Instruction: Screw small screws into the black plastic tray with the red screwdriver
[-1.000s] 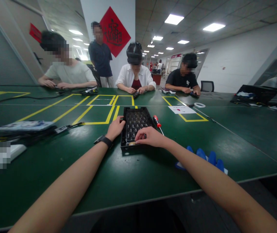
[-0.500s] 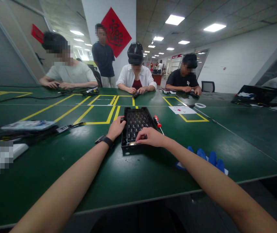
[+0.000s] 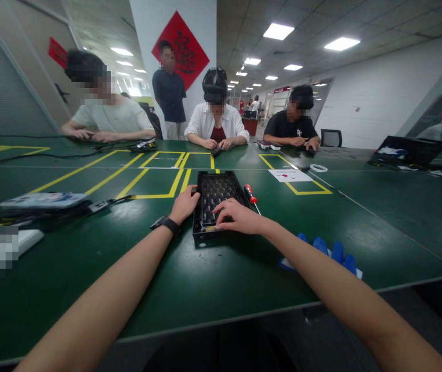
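Observation:
A shallow black rectangular case (image 3: 213, 235), with rows of small raised posts inside, lies lengthwise in front of me on the green table. My left hand (image 3: 184, 204) grips its left side wall, the thumb near the rim and the other fingers mostly hidden. Over the near end hovers my right hand (image 3: 238, 215), its fingers spread and its lower fingertips close to a small yellowish piece (image 3: 210, 228) in the corner. Whether they touch that piece I cannot tell. A red-and-black screwdriver (image 3: 250, 194) rests just right of the case.
Blue gloves (image 3: 337, 252) lie under my right forearm. Farther right are a white sheet (image 3: 289, 175) and a white ring (image 3: 319, 168). Cables and a flat light-coloured box (image 3: 46, 200) are at left. Several people sit across the table (image 3: 158, 289); one stands behind.
My right hand's fingers have gone from a pinch at the case's near end to spread apart, the index finger raised. My left hand stays on the case. The standing person has shifted slightly right.

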The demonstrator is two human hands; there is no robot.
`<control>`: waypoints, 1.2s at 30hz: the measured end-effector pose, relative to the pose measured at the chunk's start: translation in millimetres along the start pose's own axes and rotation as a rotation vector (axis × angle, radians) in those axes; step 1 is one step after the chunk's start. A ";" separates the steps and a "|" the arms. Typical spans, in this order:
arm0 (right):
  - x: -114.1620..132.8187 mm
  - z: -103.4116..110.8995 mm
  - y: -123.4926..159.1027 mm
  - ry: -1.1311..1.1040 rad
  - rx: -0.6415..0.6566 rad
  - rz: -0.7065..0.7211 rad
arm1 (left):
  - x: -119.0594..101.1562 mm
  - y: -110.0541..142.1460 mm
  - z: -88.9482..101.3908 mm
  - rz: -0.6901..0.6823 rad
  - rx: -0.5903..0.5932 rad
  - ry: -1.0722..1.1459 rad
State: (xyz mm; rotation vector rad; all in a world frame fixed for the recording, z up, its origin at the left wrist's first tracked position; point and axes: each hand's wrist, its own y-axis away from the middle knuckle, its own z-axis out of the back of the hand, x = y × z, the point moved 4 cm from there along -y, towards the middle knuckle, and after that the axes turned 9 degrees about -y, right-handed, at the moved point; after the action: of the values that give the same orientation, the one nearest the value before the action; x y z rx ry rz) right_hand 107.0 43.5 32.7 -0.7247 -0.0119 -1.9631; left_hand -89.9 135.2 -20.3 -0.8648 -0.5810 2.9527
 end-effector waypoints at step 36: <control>6.3 -0.3 -1.3 -0.051 -0.043 0.057 | -1.8 0.3 0.5 -0.006 0.002 -0.017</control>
State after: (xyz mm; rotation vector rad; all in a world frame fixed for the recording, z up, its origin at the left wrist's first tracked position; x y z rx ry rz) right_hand 103.8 38.9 35.9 -0.7946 0.0204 -1.8958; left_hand -88.6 134.5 -19.1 -0.8380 -0.5800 2.9578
